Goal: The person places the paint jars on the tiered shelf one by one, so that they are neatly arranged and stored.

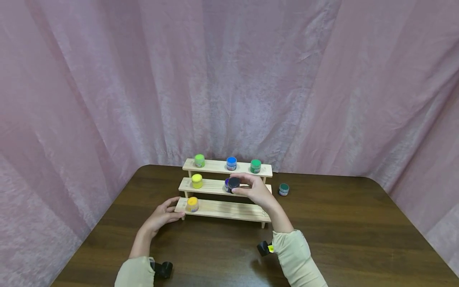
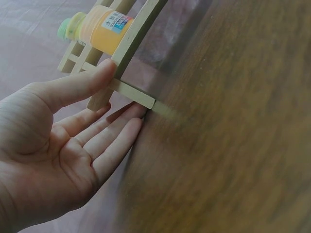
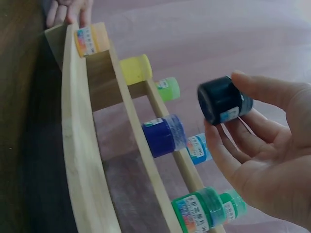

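A dark paint jar (image 3: 218,101) is pinched between the thumb and fingers of my right hand (image 1: 254,190), raised in front of the middle step of a three-tier wooden stand (image 1: 229,211). Behind it, a violet-blue jar (image 3: 163,136) stands on that step, partly covered in the head view. My left hand (image 2: 73,145) holds the left end of the lowest step, thumb at one edge and fingers at the other edge and by the leg. Close to this hand, an orange-yellow jar (image 1: 192,204) sits on the lowest step.
A yellow jar (image 1: 197,181) and a green jar (image 3: 194,213) also stand on the middle step. The top step carries light green (image 1: 199,160), blue (image 1: 231,163) and green (image 1: 255,166) jars. A dark teal jar (image 1: 283,189) is on the brown table (image 1: 344,231), right of the stand.
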Demonstrator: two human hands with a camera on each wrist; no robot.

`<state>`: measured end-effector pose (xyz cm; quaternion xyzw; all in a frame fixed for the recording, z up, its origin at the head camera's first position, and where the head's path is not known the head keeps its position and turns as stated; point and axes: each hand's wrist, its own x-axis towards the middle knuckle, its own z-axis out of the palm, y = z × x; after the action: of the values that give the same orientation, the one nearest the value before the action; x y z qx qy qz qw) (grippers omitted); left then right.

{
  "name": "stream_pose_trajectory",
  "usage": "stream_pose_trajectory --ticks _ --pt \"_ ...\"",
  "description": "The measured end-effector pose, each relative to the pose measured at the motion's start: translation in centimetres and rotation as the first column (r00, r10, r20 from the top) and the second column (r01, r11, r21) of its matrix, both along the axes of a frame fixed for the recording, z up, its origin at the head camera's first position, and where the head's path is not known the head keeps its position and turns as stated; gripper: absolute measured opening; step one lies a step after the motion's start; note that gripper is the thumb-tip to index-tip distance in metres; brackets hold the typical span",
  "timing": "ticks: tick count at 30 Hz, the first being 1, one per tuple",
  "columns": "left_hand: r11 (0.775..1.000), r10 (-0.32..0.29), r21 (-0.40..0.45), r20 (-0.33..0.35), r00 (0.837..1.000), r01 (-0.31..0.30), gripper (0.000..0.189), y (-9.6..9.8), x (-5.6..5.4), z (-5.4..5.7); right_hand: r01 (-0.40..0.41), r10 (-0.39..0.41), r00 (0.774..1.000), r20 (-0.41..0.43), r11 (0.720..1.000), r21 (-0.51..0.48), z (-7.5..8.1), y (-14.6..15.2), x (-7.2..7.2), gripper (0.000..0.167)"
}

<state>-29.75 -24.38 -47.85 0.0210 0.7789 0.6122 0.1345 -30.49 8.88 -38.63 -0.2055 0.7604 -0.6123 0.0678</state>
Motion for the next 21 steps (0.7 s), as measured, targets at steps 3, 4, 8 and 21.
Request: stream_pose_trajectory --ticks 3,4,8,21 --pt "1.000 0.003 0.002 0.005 1.000 -0.003 0.075 0.1 -0.1 0.0 -0.045 0.045 0.999 0.009 0.998 0.033 -0.4 -0.2 -0.1 0.046" --pt "1.000 0.002 0.000 0.007 1.000 -0.002 0.075 0.1 -0.1 -0.1 -0.053 0.052 0.999 0.013 0.997 0.053 -0.6 -0.3 -0.2 0.046" --pt "1.000 0.000 -0.001 0.011 1.000 0.000 0.075 0.1 0.0 -0.2 -0.074 0.071 0.997 0.026 0.991 0.109 -1.1 -0.5 -0.3 0.045" --pt "1.000 -0.001 -0.006 0.014 1.000 0.001 0.077 0.0 0.0 0.1 -0.185 0.181 0.983 0.044 0.976 0.117 -1.9 -0.7 -0.8 0.043"
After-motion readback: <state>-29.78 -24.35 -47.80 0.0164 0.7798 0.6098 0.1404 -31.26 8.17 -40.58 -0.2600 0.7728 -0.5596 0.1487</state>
